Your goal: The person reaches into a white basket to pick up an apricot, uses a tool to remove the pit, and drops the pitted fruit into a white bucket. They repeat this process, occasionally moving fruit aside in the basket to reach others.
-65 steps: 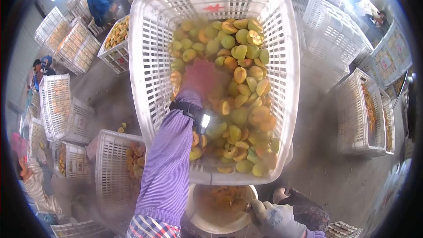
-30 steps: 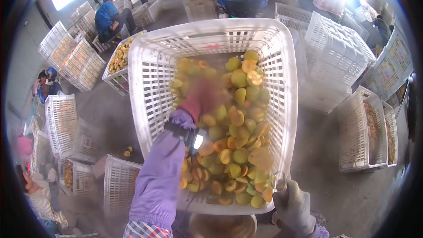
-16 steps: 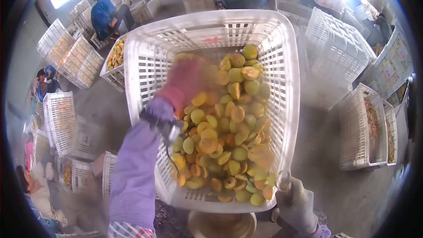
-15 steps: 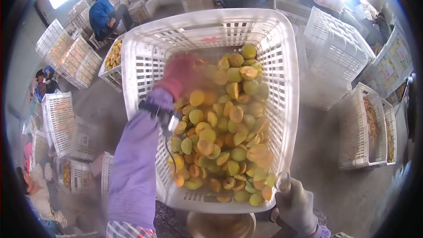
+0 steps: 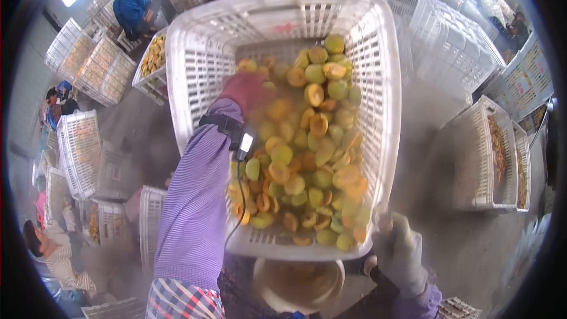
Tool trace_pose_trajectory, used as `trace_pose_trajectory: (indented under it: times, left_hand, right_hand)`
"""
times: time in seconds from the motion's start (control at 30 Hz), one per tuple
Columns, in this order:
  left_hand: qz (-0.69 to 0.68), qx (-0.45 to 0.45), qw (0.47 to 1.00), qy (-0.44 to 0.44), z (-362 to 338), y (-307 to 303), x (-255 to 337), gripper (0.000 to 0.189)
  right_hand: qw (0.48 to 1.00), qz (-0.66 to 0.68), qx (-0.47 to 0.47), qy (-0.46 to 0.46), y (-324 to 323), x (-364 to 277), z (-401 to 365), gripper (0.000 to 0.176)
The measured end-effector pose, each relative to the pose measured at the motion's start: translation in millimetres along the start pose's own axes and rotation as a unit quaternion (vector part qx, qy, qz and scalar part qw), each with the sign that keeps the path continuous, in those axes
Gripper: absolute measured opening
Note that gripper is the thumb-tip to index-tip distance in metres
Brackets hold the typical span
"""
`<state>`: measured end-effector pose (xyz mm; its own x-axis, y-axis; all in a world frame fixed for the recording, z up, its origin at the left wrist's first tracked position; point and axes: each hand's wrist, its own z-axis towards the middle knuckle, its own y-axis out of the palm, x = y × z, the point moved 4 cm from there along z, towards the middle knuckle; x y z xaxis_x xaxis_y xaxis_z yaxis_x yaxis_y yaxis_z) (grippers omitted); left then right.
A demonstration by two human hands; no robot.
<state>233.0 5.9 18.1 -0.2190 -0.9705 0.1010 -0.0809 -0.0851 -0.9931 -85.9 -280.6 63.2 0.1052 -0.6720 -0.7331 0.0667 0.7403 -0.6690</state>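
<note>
A large white plastic crate with slotted walls stands tilted in front of me. Halved and whole green-yellow stone fruits, orange inside, are heaped in it. My left hand, in a dark red glove, reaches into the crate's left side at the fruit; its fingers are blurred. A wristband with a small device and cable sits on my left wrist. Beside the crate's near right corner is my right hand, in a pale grey glove, closed around a short tool end that I cannot make out.
Below the crate stands a pale round tub. Stacked white crates line the right, and more crates stand at left. A fruit-filled crate is just beyond the left wall. A seated person works at back left, with others around.
The crate sits higher in the view. My left hand has shifted slightly rightward relative to it, and fruit now shows at the far left. My right hand stays by the near right corner.
</note>
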Motion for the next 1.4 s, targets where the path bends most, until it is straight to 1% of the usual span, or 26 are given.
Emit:
trace_pose_trajectory:
  times: [0.03,0.13,0.17,0.27,0.37,0.47,0.57,0.67,0.77,0.87,0.9,0.97,1.0,1.07,1.1,1.17,1.23,1.33,1.37,1.4]
  left_hand:
    - [0.064,-0.026,0.998,-0.015,-11,6,6,0.058]
    - [0.036,0.002,0.999,0.039,-46,23,22,0.055]
    - [0.007,0.021,0.999,0.025,-55,24,27,0.051]
    - [-0.007,0.015,1.000,-0.001,-81,25,38,0.048]
    - [0.025,0.023,0.999,-0.026,-101,33,35,0.046]
    - [0.015,-0.002,0.999,-0.029,-130,31,44,0.044]
    - [-0.020,0.001,0.999,-0.036,-151,33,47,0.045]
    - [-0.051,-0.008,0.997,-0.051,-160,38,48,0.041]
    - [0.013,-0.003,1.000,-0.026,-182,34,55,0.036]
    - [0.065,0.080,0.993,0.060,-210,23,71,0.031]
    - [0.079,0.077,0.993,0.049,-218,25,73,0.029]
    - [0.115,0.078,0.990,0.031,-226,24,77,0.026]
    - [0.072,0.034,0.995,0.056,-229,21,79,0.032]
    - [-0.025,-0.062,0.993,0.098,-237,20,77,0.051]
    - [-0.134,-0.031,0.987,0.086,-239,17,75,0.054]
    - [-0.179,-0.061,0.979,0.081,-238,13,71,0.051]
    - [-0.304,-0.059,0.951,0.020,-225,17,45,0.045]
    - [-0.283,0.115,0.952,-0.029,-213,22,32,0.033]
    - [-0.275,0.168,0.946,-0.039,-204,26,31,0.037]
    - [-0.277,0.199,0.939,-0.033,-187,39,26,0.034]
  right_hand:
    - [1.000,-0.001,-0.006,-0.005,3,0,-1,0.031]
    - [1.000,-0.005,0.002,-0.022,9,-2,-6,0.032]
    - [0.999,-0.008,0.009,-0.034,12,-1,-9,0.032]
    - [0.999,-0.010,0.000,-0.038,14,-7,-18,0.032]
    - [0.999,-0.009,0.002,-0.040,22,-10,-25,0.031]
    - [0.999,0.031,-0.021,-0.009,30,-13,-36,0.031]
    - [0.999,0.022,-0.027,-0.023,34,-22,-48,0.032]
    - [0.998,-0.021,-0.014,-0.058,33,-32,-62,0.032]
    - [0.998,-0.027,-0.012,-0.063,31,-40,-77,0.031]
    - [0.998,-0.012,-0.020,-0.064,30,-39,-95,0.032]
    - [0.998,-0.001,-0.021,-0.066,29,-39,-98,0.033]
    - [0.997,-0.020,-0.006,-0.072,22,-41,-102,0.030]
    - [0.997,-0.030,0.002,-0.072,19,-41,-102,0.029]
    - [0.996,-0.024,0.009,-0.089,14,-42,-102,0.028]
    - [0.995,-0.022,0.009,-0.096,12,-41,-103,0.028]
    - [0.996,-0.034,0.000,-0.080,9,-35,-102,0.028]
    - [0.997,-0.023,-0.001,-0.078,7,-35,-100,0.029]
    - [0.996,0.005,0.014,-0.091,5,-38,-99,0.031]
    - [0.995,0.001,0.022,-0.094,6,-37,-101,0.030]
    - [0.995,-0.005,0.029,-0.096,7,-37,-102,0.030]
